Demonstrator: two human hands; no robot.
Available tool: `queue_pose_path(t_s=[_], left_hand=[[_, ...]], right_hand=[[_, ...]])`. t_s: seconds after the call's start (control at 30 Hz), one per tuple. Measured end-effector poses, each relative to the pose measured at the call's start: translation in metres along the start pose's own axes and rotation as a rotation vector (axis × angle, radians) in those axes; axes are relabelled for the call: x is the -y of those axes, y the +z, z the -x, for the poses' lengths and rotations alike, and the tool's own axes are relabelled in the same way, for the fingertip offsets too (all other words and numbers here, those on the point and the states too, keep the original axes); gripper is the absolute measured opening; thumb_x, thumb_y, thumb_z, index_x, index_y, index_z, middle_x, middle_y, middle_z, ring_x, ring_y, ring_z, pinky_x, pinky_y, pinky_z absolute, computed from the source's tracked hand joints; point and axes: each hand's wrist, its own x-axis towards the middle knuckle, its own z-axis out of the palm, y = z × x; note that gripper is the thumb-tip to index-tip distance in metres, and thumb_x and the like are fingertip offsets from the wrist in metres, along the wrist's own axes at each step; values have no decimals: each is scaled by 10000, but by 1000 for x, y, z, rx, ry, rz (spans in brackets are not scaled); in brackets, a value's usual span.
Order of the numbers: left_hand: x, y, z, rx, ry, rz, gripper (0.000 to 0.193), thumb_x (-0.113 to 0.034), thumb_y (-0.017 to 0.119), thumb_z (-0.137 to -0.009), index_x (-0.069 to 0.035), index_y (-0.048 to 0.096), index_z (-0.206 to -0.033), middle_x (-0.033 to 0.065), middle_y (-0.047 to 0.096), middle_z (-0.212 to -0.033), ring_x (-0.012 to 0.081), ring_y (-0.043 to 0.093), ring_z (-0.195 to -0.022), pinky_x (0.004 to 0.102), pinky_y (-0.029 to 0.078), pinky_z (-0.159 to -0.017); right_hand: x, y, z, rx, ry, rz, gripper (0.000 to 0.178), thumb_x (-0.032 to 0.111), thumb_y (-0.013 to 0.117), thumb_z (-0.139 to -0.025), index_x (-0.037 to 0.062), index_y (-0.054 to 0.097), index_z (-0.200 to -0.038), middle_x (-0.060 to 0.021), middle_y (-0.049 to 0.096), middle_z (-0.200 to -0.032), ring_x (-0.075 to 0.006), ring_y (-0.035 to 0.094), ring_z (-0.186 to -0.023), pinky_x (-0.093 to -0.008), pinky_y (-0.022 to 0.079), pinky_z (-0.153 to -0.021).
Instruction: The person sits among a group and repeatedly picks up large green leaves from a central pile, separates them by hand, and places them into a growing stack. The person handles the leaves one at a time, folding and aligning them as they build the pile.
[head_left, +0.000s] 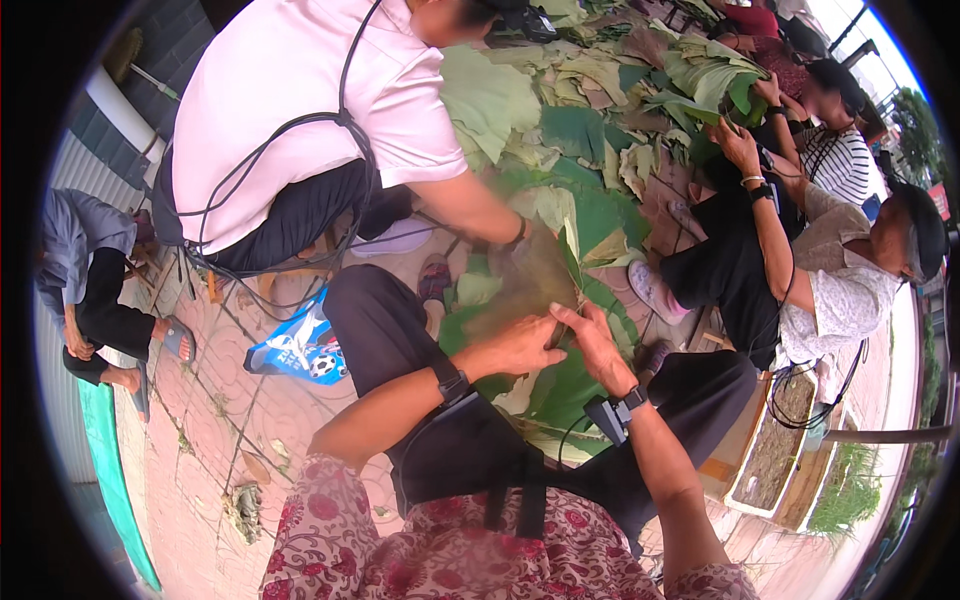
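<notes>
Both hands meet above my lap on a large lotus leaf (pixel 530 275), whose brownish-green part is smeared by motion. My right hand (pixel 597 345) is closed, pinching the gathered leaf between thumb and fingers. Close beside it, my left hand (pixel 510 347) has its fingers curled against the leaf's lower edge, thumb pointing toward the right hand. Under the hands, more green lotus leaf (pixel 565 395) lies between my knees. Dark devices are strapped to both my wrists.
A pile of green and dried leaves (pixel 580 130) covers the paving ahead. A co-worker in a pale pink shirt (pixel 290 130) reaches in from the left, cables trailing. At right, another person (pixel 840 300) holds up leaves. A blue bag (pixel 305 345) lies left of my knee.
</notes>
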Motion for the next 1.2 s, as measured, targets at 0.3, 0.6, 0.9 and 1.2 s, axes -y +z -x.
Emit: queue_pose_path(t_s=[0.3, 0.6, 0.9, 1.2], left_hand=[[-4, 14, 3, -89, 148, 19, 350, -180, 634, -894, 26, 557, -1167, 209, 673, -864, 399, 653, -817, 456, 508, -734], [-24, -11, 9, -43, 105, -148, 291, -184, 609, -912, 8, 618, -1130, 219, 669, -942, 404, 648, -877, 468, 508, -736], [-31, -3, 6, 27, 89, -200, 224, -131, 589, -912, 3, 568, -1090, 197, 630, -959, 400, 622, -907, 488, 496, -771], [-26, -5, -2, 80, 28, -237, 287, -48, 616, -824, 21, 549, -1095, 212, 599, -1033, 398, 605, -983, 488, 494, -801]], right_hand=[[-43, -73, -67, -142, 220, -499, 184, 102, 576, -875, -31, 679, -950, -104, 681, -850, -224, 622, -744, -336, 504, -679], [1, -144, -140, -476, -245, -109, 223, 132, 567, -863, -38, 678, -954, -43, 652, -794, -145, 572, -666, -313, 445, -583], [60, -147, -184, -658, -352, 547, 220, 174, 539, -905, -14, 623, -983, -214, 660, -803, -365, 644, -763, -450, 479, -716], [55, -107, -251, -579, -618, 1074, 284, 76, 573, -861, 47, 562, -1143, -201, 639, -987, -424, 633, -867, -511, 507, -731]])
